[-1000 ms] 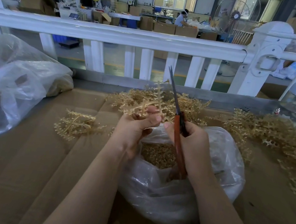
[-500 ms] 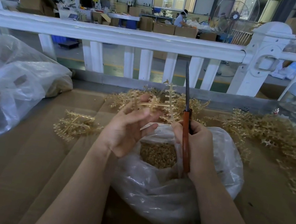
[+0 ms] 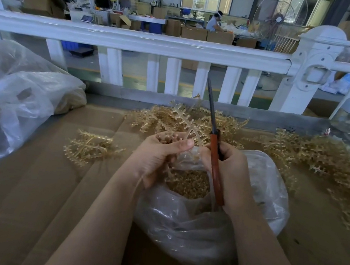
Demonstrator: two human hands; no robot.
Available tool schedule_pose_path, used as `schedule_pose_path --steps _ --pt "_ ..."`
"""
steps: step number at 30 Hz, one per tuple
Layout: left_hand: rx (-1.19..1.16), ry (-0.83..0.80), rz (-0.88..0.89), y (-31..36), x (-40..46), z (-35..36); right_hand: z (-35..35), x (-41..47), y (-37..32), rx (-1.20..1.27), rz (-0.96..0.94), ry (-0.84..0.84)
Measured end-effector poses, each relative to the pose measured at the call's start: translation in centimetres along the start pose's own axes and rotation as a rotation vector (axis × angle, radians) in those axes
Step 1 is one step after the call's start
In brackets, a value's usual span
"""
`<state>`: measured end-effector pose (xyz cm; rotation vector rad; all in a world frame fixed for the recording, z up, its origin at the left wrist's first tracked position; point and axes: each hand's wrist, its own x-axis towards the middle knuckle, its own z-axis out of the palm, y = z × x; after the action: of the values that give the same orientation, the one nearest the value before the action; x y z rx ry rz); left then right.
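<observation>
The left hand pinched a gold plastic branch between thumb and curled fingers, just above the clear bag. The right hand was wrapped round the red-handled cutter, its blade pointing up over the bag's far edge. The cut would likely go best with the branch held over the bag's mouth, so pieces fell inside, and the blade kept off the thumb.

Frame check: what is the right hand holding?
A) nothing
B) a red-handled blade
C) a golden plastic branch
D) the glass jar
B: the right hand grips the red-handled blade, tip up, while the left hand holds the golden plastic branch above the open bag.
</observation>
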<state>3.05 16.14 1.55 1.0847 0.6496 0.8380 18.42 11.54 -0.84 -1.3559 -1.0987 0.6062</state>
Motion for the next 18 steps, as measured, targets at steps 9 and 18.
schedule_pose_path --steps 9,18 --pt "0.074 0.077 0.080 0.1 0.1 0.1 0.0 -0.2 -0.4 -0.066 0.002 -0.039" --pt "0.065 0.159 0.291 -0.3 1.0 0.0 0.0 -0.2 -0.3 -0.162 0.001 -0.010"
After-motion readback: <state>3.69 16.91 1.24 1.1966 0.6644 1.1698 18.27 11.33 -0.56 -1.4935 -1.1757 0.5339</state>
